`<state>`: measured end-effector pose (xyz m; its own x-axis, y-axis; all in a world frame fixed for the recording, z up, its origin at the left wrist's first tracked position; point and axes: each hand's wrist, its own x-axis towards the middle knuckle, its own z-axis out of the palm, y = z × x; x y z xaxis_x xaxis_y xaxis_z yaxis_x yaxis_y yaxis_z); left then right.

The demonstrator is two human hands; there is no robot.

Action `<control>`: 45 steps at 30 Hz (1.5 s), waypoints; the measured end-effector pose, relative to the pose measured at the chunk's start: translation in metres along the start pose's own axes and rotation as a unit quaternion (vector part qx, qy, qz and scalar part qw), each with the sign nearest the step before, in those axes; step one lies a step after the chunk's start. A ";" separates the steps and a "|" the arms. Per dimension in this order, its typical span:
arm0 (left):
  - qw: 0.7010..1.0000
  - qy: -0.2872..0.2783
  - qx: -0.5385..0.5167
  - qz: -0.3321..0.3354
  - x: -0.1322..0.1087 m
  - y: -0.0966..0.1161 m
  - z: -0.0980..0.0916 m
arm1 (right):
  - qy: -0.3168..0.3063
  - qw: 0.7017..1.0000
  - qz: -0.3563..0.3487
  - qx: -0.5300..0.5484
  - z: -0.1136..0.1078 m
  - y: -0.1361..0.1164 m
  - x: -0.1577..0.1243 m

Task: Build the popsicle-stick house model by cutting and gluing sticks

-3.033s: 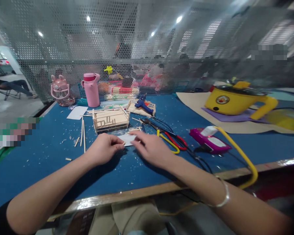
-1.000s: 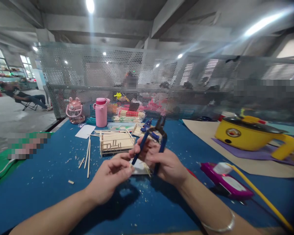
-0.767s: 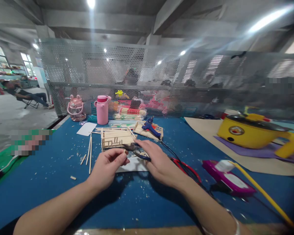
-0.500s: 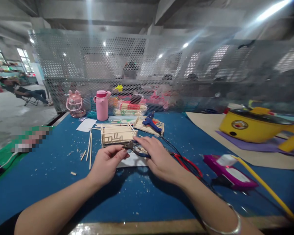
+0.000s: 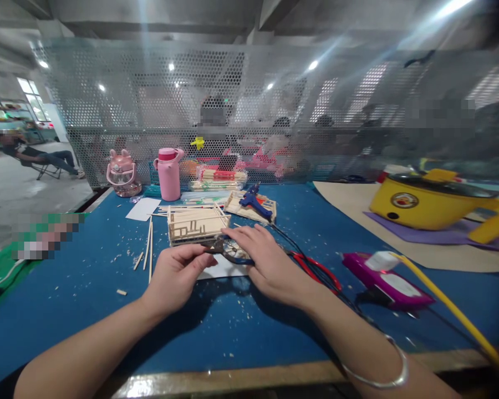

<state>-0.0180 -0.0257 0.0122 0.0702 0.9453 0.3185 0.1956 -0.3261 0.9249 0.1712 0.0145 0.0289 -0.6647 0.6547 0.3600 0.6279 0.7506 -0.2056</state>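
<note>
Blue bench top (image 5: 87, 288), perforated screen behind. I read the blue-handled cutters (image 5: 229, 254) low over the white paper (image 5: 227, 270), mid-bench. Right hand (image 5: 270, 263) is wrapped around their handles. Left hand (image 5: 177, 274) is pinched narrow at the cutter nose; what it pinches is too small to tell. Just behind: stick-built frame (image 5: 193, 221). Further back: glue gun (image 5: 255, 200), pink bottle (image 5: 168, 173). Red-handled scissors (image 5: 318, 270) lie to the right.

Matt blue table mat (image 5: 87, 288); pale raw-wood stick frame (image 5: 194, 223); glossy yellow plastic pot (image 5: 428, 200); perforated metal screen (image 5: 149, 100).
</note>
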 end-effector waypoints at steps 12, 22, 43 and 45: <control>0.995 -0.019 0.063 0.081 -0.003 0.002 -0.004 | 0.052 0.999 -0.016 0.001 0.003 -0.002 0.001; 0.997 -0.017 0.059 0.055 -0.004 0.001 0.000 | 0.058 0.998 0.010 -0.004 0.012 0.003 0.001; 0.997 0.012 -0.055 -0.054 0.009 -0.006 0.000 | 0.023 0.992 0.122 0.001 -0.007 -0.013 -0.003; 0.994 0.012 -0.083 -0.075 0.009 -0.007 0.002 | 0.003 0.981 0.191 0.029 -0.022 -0.015 -0.013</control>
<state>-0.0171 -0.0148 0.0083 0.0297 0.9836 0.1779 0.0384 -0.1790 0.9831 0.1796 -0.0072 0.0472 -0.3828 0.8889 0.2517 0.8063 0.4545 -0.3786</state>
